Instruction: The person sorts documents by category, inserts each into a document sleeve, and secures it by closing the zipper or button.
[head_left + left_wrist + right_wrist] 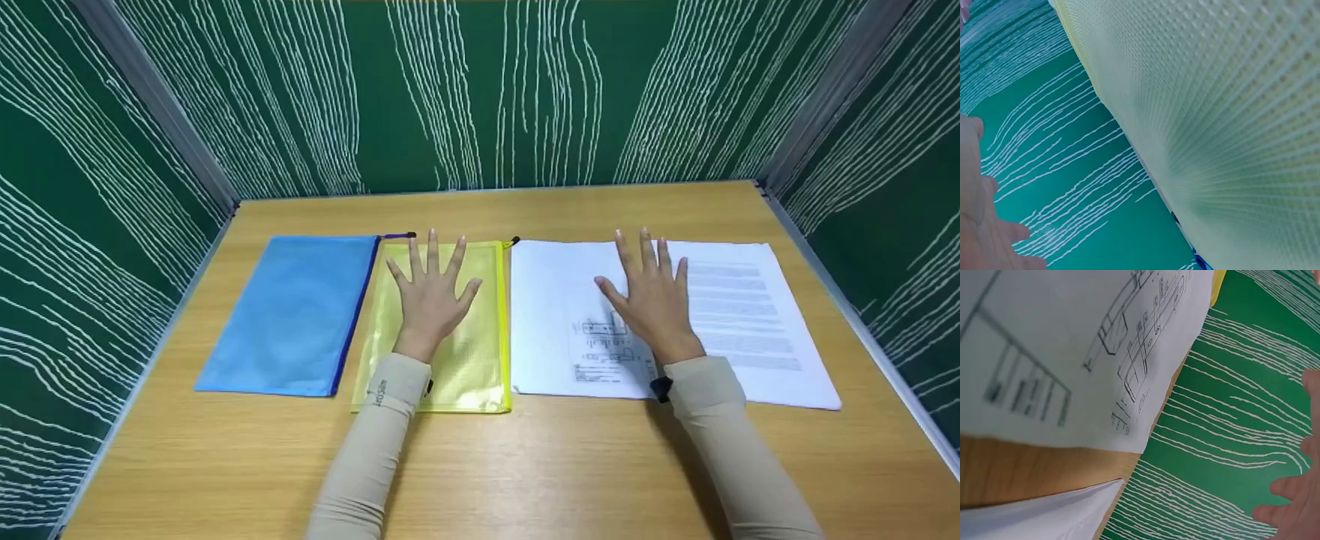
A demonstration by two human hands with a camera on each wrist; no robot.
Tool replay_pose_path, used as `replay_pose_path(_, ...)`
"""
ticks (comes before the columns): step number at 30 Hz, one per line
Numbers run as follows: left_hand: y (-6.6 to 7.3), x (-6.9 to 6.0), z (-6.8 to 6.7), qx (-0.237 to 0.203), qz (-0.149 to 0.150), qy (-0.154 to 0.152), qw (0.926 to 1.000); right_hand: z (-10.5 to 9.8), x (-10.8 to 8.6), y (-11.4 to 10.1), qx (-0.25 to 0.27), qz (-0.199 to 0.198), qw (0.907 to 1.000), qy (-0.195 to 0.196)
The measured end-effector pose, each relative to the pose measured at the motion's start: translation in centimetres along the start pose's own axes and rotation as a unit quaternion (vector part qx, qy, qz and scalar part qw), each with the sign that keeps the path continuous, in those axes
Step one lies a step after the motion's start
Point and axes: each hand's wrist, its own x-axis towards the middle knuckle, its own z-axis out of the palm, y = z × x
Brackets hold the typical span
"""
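Fingers spread, my left hand (pixel 430 304) is over a translucent yellow zip pouch (pixel 480 352) in the head view. The left wrist view shows the pouch's mesh-textured face (pixel 1213 124), apart from the fingers. My right hand (pixel 656 304), also with spread fingers, is above white paper sheets. Beneath it, the left sheet (pixel 547 300) bears a printed technical drawing; the right sheet (pixel 750 315) carries lines of text. A strip of table separates the two papers in the right wrist view. Neither hand holds anything. The hand covers part of the papers' adjoining edges.
A blue zip pouch (pixel 292 315) with a dark blue zip edge lies left of the yellow one. Everything lies flat on a wooden table (pixel 525 465). Green panels (pixel 487 90) with white wavy lines stand around the back and sides, joined by grey posts (pixel 161 97).
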Motion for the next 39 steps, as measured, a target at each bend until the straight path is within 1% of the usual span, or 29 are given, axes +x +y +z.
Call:
replay_pose_path(3, 0.1, 0.1, 0.1, -0.024, -0.006, -0.016, 0.9996, -0.3, 0.2, 0.3, 0.038, 0.011, 0.9992, 0.004)
replay_pose_path(6, 0.2, 0.2, 0.2, -0.035, -0.012, -0.03, 0.9989, -0.5, 0.4, 0.8, 0.071, 0.014, 0.9974, 0.008)
replay_pose_path(8, 0.2, 0.2, 0.3, -0.045, -0.015, -0.038, 0.9982, -0.5, 0.5, 1.2, 0.097, 0.011, 0.9952, 0.01)
replay_pose_path(10, 0.3, 0.3, 0.3, -0.055, -0.017, -0.043, 0.9974, -0.5, 0.5, 1.6, 0.131, 0.017, 0.9912, 0.001)
replay_pose_path(12, 0.5, 0.3, 0.4, -0.069, -0.016, -0.043, 0.9966, -0.5, 0.6, 2.1, 0.173, 0.026, 0.9843, -0.019)
replay_pose_path(15, 0.8, 0.3, 0.6, -0.087, -0.013, -0.041, 0.9953, -0.8, 0.6, 2.9, 0.233, 0.051, 0.9689, -0.068)
replay_pose_path(18, 1.1, 0.3, 0.8, -0.11, -0.013, -0.045, 0.9928, -1.0, 0.9, 3.7, 0.274, 0.071, 0.9521, -0.115)
replay_pose_path(20, 1.4, 0.4, 1.0, -0.129, -0.017, -0.055, 0.9899, -1.0, 1.1, 4.3, 0.292, 0.085, 0.9416, -0.144)
replay_pose_path(23, 1.7, 0.5, 1.2, -0.168, -0.03, -0.079, 0.9822, -0.9, 1.4, 5.1, 0.309, 0.103, 0.9287, -0.178)
replay_pose_path(25, 1.9, 0.5, 1.5, -0.193, -0.039, -0.099, 0.9755, -0.7, 1.5, 5.6, 0.313, 0.111, 0.9231, -0.194)
replay_pose_path(28, 2.2, 0.5, 1.9, -0.229, -0.051, -0.135, 0.9628, -0.3, 1.4, 6.2, 0.313, 0.116, 0.9177, -0.216)
replay_pose_path(31, 2.5, 0.4, 2.3, -0.258, -0.057, -0.165, 0.9501, 0.0, 1.3, 6.5, 0.312, 0.126, 0.9117, -0.236)
replay_pose_path(35, 2.9, 0.5, 2.6, -0.288, -0.061, -0.195, 0.9355, 0.3, 1.4, 6.4, 0.313, 0.149, 0.9028, -0.255)
replay_pose_path(39, 3.0, 0.7, 2.8, -0.323, -0.071, -0.224, 0.9167, 0.4, 1.7, 6.2, 0.318, 0.169, 0.8921, -0.272)
